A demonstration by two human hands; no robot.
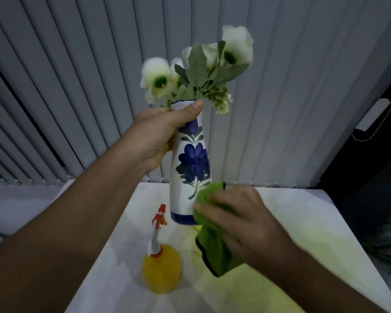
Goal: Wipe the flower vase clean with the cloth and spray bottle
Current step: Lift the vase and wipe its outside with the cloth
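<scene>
A tall white vase [190, 168] painted with blue flowers is held up above the table, upright and slightly tilted. White flowers [199, 68] with green leaves stand in its mouth. My left hand [158, 136] grips the vase by its narrow neck, thumb across the rim. My right hand [242, 222] holds a green cloth [215, 242] pressed against the lower right side of the vase, near its blue base band. A yellow spray bottle [161, 265] with an orange and white trigger head stands on the table below the vase, untouched.
The white table [303, 222] lies under both hands, its far edge against grey vertical blinds [77, 86]. A dark object [375, 136] stands at the right, and blurred greenery [388, 249] shows at the lower right edge.
</scene>
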